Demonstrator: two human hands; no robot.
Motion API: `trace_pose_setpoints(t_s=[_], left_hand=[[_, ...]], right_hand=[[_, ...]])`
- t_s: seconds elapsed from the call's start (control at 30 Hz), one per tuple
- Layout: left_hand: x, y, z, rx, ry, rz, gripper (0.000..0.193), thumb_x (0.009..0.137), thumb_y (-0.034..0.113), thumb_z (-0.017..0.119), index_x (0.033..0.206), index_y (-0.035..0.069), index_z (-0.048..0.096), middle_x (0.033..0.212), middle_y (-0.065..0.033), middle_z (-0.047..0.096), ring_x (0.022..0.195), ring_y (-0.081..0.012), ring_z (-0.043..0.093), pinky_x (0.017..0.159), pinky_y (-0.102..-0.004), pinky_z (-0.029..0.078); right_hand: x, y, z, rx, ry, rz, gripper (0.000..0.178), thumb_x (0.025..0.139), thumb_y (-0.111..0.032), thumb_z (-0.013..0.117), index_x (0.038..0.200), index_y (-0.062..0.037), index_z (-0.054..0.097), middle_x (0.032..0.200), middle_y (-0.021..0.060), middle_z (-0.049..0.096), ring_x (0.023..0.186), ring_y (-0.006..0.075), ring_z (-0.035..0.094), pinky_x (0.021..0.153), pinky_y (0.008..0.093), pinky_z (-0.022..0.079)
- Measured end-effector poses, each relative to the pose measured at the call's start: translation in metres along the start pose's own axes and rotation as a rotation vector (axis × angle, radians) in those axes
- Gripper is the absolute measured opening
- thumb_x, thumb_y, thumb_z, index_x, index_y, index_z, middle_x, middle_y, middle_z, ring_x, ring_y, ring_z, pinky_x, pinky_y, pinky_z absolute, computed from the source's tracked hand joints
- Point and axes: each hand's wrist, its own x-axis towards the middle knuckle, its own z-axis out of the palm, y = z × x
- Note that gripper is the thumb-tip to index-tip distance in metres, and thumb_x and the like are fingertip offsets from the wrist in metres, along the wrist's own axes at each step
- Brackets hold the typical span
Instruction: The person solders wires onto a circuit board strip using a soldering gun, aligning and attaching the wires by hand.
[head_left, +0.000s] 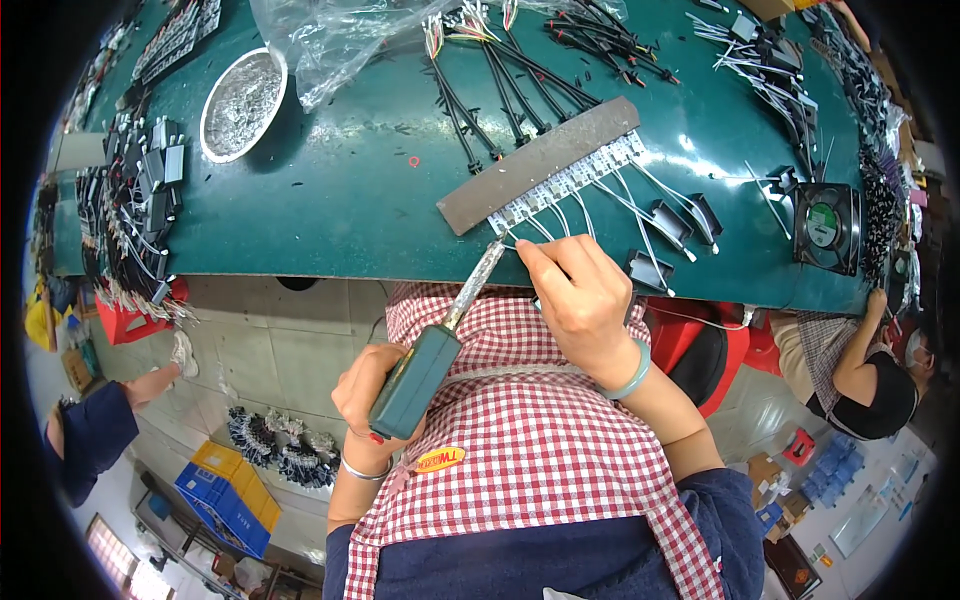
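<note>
My left hand (365,392) is closed round the green handle of a soldering iron (412,378). Its silvery barrel points up and away, and the tip meets the left end of a row of small white circuit boards (570,185). Beside that tip, my right hand (585,300) pinches the end of a thin white wire (514,246), mostly hidden by the fingers. A flat brown bar (540,165) lies along the far side of the boards. Other white wires (586,213) run from the boards, several toward black housings (671,224) at the right.
Black cables (495,90) extend behind the bar. A white-rimmed bowl (284,78) of silvery material and a clear plastic bag (345,40) lie at far left. A fan (828,228) stands right on the green table (330,220). Wired parts (150,200) are heaped left; a person (865,385) sits right.
</note>
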Motion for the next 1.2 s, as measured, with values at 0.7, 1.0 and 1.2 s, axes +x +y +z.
trace_pose_setpoints(t_s=[0.7, 1.0, 1.2], left_hand=[[-0.008, 0.005, -0.007, 0.002, 0.098, -0.011, 0.021, 0.072, -0.001, 0.075, 0.09, -0.008, 0.066, 0.087, -0.0178, 0.069, 0.071, -0.0274, 0.07, 0.063, -0.0321, 0.054], [-0.012, 0.005, -0.005, 0.008, 0.09, -0.046, 0.025, 0.074, 0.001, 0.075, 0.096, -0.007, 0.068, 0.091, -0.0189, 0.071, 0.076, -0.0278, 0.072, 0.067, -0.0328, 0.055], [-0.012, 0.004, -0.002, 0.026, 0.083, -0.056, 0.023, 0.074, 0.002, 0.075, 0.094, -0.008, 0.068, 0.091, -0.0186, 0.071, 0.075, -0.0275, 0.072, 0.067, -0.0325, 0.056]], right_hand=[[-0.001, 0.001, 0.003, -0.045, 0.005, -0.01, 0.023, 0.071, -0.006, 0.064, 0.093, -0.0013, 0.068, 0.077, 0.0044, 0.056, 0.069, 0.0187, 0.057, 0.056, 0.0292, 0.046], [0.0, -0.001, 0.008, 0.023, 0.083, 0.05, 0.026, 0.069, 0.007, 0.074, 0.093, -0.0022, 0.07, 0.08, 0.0079, 0.059, 0.069, 0.022, 0.057, 0.054, 0.0312, 0.046], [-0.001, -0.001, 0.009, 0.065, 0.051, 0.041, 0.03, 0.068, 0.009, 0.072, 0.095, -0.0034, 0.07, 0.079, 0.0077, 0.057, 0.069, 0.0227, 0.056, 0.057, 0.0329, 0.046]])
